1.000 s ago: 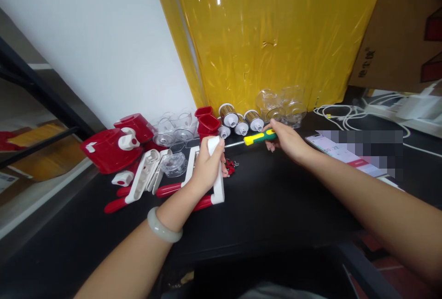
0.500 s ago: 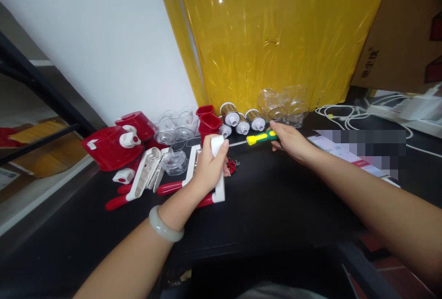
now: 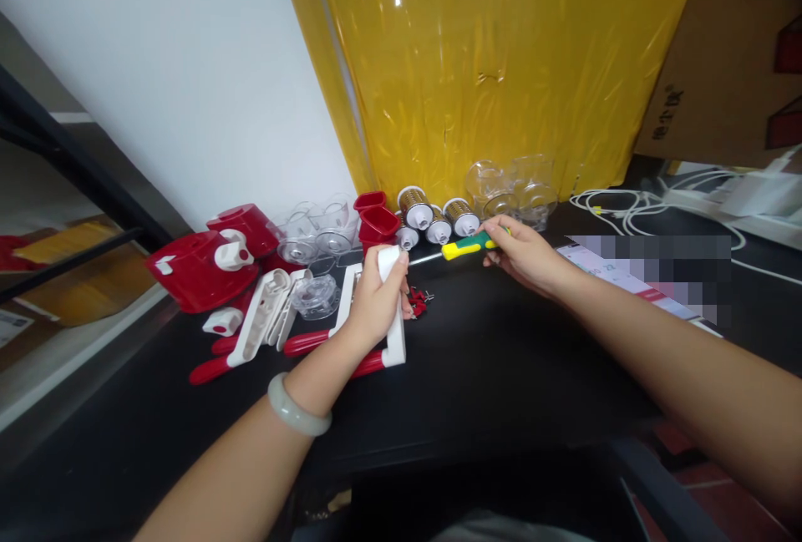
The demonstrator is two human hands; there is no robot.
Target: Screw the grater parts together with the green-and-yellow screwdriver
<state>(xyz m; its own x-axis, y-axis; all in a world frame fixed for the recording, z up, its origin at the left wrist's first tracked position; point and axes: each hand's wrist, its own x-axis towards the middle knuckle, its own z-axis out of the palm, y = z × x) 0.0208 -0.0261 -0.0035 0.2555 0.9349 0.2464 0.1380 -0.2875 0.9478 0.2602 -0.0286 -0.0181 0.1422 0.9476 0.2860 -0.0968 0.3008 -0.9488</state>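
Observation:
My left hand [image 3: 376,300] is closed around a white part [image 3: 389,260] above the black table. In my right hand [image 3: 520,254] is the yellow and green handle of a screwdriver [image 3: 464,250]; its metal shaft points left and meets the end of the white part by my left thumb. Just beside my left hand lie small red pieces [image 3: 418,301] with metal bits. Below it are white frames with red handles [image 3: 307,343], partly covered by my hand and wrist.
Red housings [image 3: 200,271], white arms [image 3: 256,316], clear cups [image 3: 317,298], red funnels [image 3: 378,226] and metal drums [image 3: 415,208] stand left and behind. A phone [image 3: 626,279] and white cables [image 3: 632,212] lie at right.
The screwdriver handle has turned, showing its yellow and green areas differently, and the fingers of my right hand have shifted on it. The whole view has moved slightly.

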